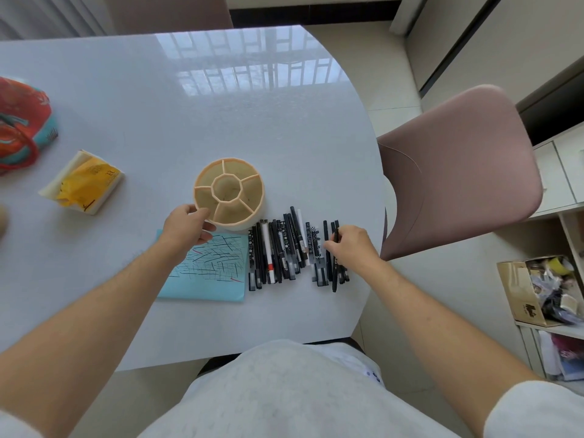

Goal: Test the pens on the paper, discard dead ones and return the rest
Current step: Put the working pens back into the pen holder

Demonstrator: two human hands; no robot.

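A round beige pen holder (229,192) with several empty compartments stands mid-table. My left hand (186,227) grips its near-left wall. Below it lies a light blue paper (208,270) covered in scribbled test lines. To the right, several black and white pens (278,251) lie side by side in a row. My right hand (352,248) is at the row's right end and pinches a black pen (335,238) that points away from me, over a few more black pens (328,267).
A yellow tissue pack (83,183) and a red patterned bag (22,124) sit at the table's left. A pink chair (458,172) stands close to the right edge. A cardboard box (537,289) of clutter rests on a shelf at far right.
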